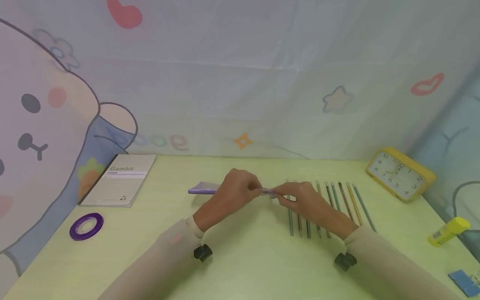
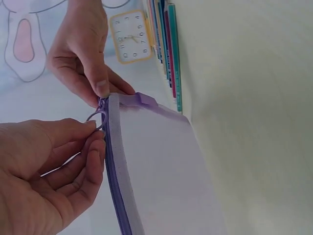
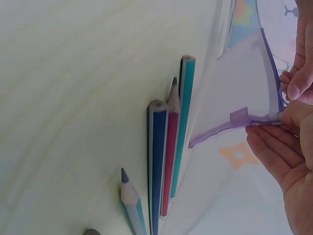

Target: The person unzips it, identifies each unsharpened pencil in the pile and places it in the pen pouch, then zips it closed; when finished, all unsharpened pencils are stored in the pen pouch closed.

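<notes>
A see-through zip pouch [image 2: 161,161] with purple trim is held up between both hands, its purple zipper [image 2: 113,181] along the top edge. My left hand [image 1: 238,189] pinches the ring-shaped zipper pull [image 2: 100,117] between thumb and fingers. At the zipper's end, my right hand [image 1: 301,198] grips the pouch corner between thumb and fingers, just beside a small purple tab [image 3: 239,117]. In the head view the left hand covers part of the pouch. Several pencils [image 1: 309,225] lie in a row on the table under and beyond the right hand.
A notebook [image 1: 123,179] and a purple tape roll [image 1: 86,226] lie at the left. On the right are a yellow clock [image 1: 401,173], a yellow glue stick [image 1: 448,231] and a blue item [image 1: 464,282] near the edge. A printed cloth [image 1: 225,91] hangs behind the table.
</notes>
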Demonstrator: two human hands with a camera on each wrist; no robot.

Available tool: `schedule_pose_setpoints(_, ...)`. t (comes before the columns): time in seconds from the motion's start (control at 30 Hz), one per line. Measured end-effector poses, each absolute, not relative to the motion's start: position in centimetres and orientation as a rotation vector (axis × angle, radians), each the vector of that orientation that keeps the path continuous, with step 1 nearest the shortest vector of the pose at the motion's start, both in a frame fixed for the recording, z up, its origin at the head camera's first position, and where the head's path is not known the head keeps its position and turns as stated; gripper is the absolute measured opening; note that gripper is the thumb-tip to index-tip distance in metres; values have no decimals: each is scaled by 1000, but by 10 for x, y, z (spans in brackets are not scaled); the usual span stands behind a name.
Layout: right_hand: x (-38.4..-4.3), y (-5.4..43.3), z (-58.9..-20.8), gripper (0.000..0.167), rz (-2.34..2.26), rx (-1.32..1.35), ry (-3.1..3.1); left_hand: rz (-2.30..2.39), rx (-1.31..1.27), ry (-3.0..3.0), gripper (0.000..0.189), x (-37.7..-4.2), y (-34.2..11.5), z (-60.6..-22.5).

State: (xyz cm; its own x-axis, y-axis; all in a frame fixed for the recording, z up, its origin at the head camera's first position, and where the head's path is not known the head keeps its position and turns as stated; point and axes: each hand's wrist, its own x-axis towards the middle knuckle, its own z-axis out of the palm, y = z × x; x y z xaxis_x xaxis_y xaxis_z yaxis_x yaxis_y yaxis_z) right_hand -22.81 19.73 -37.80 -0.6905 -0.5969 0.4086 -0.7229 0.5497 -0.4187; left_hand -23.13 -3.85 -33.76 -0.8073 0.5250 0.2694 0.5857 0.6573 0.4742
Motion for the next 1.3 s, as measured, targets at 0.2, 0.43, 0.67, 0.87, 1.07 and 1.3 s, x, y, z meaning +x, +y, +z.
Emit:
schedule_pose_setpoints(0.2, -228, 197, -375, 22, 798, 1115, -2509, -882, -909, -2764, 9, -232, -50, -331)
schedule_pose_setpoints(0.43, -231, 203, -376, 23, 782, 1122, -2482, -918, -928, -2733, 9, -234, -73, -329)
schedule_pose_setpoints(0.67, -235, 214, -381, 24, 735, 1124, -2444, -939, -807, -2795, 9, -236, -103, -328)
schedule_pose_setpoints(0.87, -238, 221, -381, 25, 742, 1180, -2376, -931, -747, -2826, 9, -236, -125, -327)
schedule_pose_setpoints(1.07, -244, 228, -384, 23, 736, 1147, -2375, -821, -618, -2815, 9, -238, -154, -327)
schedule_pose_setpoints(1.3, -252, 229, -383, 23, 779, 1127, -2383, -847, -467, -2785, 12, -243, -186, -328)
